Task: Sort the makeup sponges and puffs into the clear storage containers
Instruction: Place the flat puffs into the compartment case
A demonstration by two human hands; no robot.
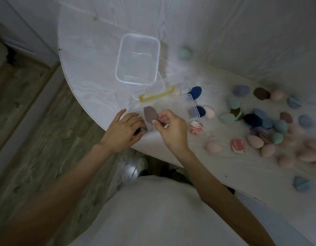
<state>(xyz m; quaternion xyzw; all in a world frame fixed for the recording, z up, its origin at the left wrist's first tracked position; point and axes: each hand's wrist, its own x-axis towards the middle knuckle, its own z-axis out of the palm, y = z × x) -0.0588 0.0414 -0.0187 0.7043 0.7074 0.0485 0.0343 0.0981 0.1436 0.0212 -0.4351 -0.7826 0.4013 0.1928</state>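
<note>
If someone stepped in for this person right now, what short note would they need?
Right hand: pinches a mauve sponge over the near clear box.
Left hand: rests on that box's near-left corner, fingers curled over something dark I cannot make out.
Far clear box: open, nothing in it.
A yellow-handled lid lies between the boxes.
Done: hardly anything; the blur hides whether the near box holds any sponges.
Left: the sponge pile spread over the table's right side, plus a green sponge near the far box, all still to sort.
</note>
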